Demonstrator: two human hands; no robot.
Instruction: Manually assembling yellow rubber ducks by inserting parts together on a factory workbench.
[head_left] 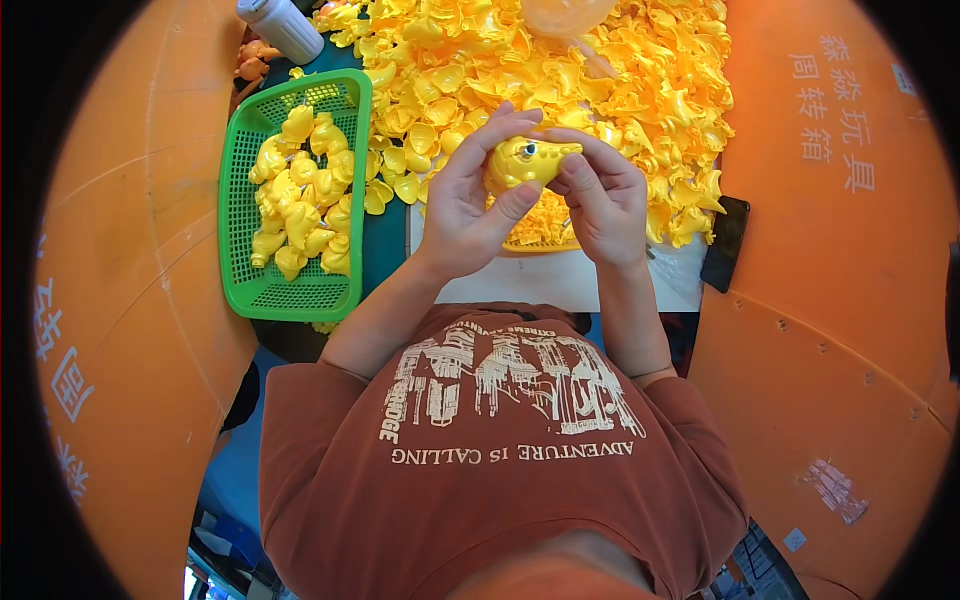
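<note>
Between my two hands is a small glossy yellow toy animal head [520, 165] with an eye and a long bumpy snout that points right. My left hand [470, 205] curls round its rounded back end, thumb below and fingers above. The snout tip is pinched between the thumb and fingers of my right hand [605, 200]. Just under the toy, partly hidden by my hands, a yellow basket [545, 246] holds small yellow pieces. Beyond my hands spreads a big heap of thin yellow plastic shell parts [450, 65].
A green mesh basket [232, 230] with several yellow toy pieces stands at the left. Behind it are a whitish cylindrical container [282, 30] and orange-brown figures [256, 58]. Large orange boxes [130, 200] wall both sides. A dark flat object [726, 245] lies by the right one.
</note>
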